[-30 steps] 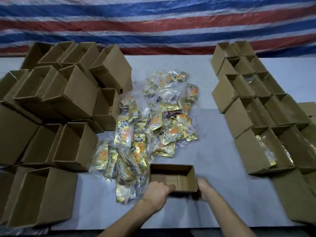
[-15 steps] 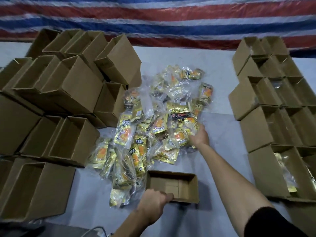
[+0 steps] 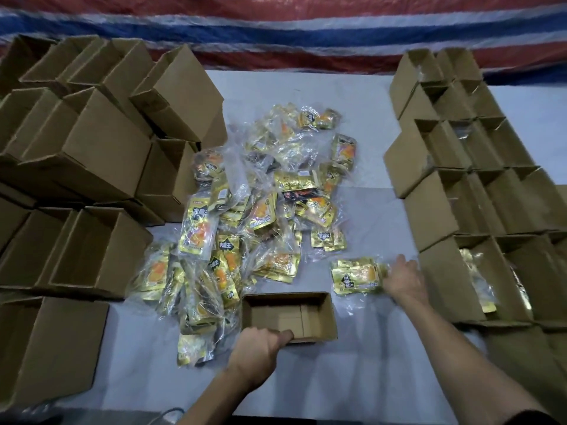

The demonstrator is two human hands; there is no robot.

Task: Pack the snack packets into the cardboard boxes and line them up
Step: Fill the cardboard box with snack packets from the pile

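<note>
Our right hand (image 3: 402, 280) has come back from the pile (image 3: 264, 204) and now pinches a packet (image 3: 357, 276) by its end, just right of the empty box (image 3: 330, 314). Our left hand (image 3: 259, 351) grips the box's near wall. The packet likely goes in next.

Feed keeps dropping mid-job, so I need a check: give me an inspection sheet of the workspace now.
Surface: pale table cover, partly bare.
Job's things: open box empty at the near edge; packet heap behind it; packet bundle apart, right; lined-up boxes right, nearest showing packets; piled boxes left.
Clutter: nothing seen.
Hands: left hand grips the open box's near wall; right hand holds the packet bundle.
Cables: thin loop at the near edge, unclear.
Surroundings: striped tarp behind.
</note>
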